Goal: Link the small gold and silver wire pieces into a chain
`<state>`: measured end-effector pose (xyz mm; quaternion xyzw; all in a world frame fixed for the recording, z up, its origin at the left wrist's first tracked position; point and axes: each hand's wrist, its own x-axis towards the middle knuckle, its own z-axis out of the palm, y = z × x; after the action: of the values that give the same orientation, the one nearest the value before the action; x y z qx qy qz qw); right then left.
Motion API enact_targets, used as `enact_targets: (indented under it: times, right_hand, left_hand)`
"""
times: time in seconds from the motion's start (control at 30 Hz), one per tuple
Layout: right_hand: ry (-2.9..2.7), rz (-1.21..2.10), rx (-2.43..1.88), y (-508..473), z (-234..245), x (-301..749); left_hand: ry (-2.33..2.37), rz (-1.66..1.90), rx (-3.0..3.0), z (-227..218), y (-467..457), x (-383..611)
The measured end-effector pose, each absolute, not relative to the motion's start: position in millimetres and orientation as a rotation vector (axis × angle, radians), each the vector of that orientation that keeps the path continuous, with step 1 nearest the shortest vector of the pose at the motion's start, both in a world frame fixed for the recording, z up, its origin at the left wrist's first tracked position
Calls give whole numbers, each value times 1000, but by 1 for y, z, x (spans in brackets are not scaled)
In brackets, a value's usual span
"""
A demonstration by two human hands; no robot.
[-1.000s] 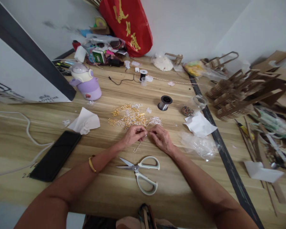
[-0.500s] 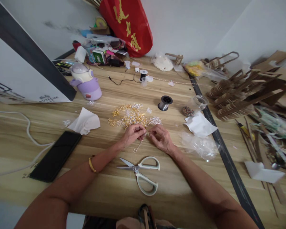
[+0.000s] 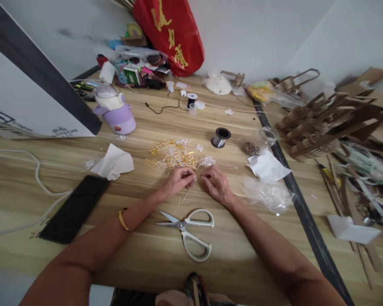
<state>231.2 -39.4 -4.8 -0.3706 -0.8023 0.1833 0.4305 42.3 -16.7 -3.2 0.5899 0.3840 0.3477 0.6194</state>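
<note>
My left hand (image 3: 179, 180) pinches a thin silvery strand (image 3: 185, 196) between thumb and fingers. The strand hangs toward me and ends in a small curled loop on the table. Just to the right, my right hand (image 3: 215, 182) is closed with thumb and fingertips together; whatever they hold is too small to make out. A narrow gap separates the two hands. Beyond the fingers lies a pile of gold and silver beaded pieces (image 3: 175, 155), with a bunch of silvery pieces (image 3: 208, 160) at its right. Open scissors (image 3: 182, 225) with white handles rest in front of both hands.
A spool of fine wire (image 3: 221, 138) stands behind the pile. To its right are a glass jar (image 3: 268, 137), white paper (image 3: 268, 166) and clear plastic bags (image 3: 270, 195). At left lie a black phone-like slab (image 3: 75, 210), a tissue (image 3: 113, 162) and a purple bottle (image 3: 118, 117).
The right fingertips have drawn slightly away to the right from the left ones. My left hand and the silvery strand have stayed nearly in place.
</note>
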Motion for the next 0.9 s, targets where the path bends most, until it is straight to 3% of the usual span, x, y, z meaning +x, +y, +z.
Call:
enact_targets:
  times: [0.9]
  right_hand:
    - [-2000,545,-902,-36,-8,233]
  left_hand:
    - [810,688,1407,-10,-13,41]
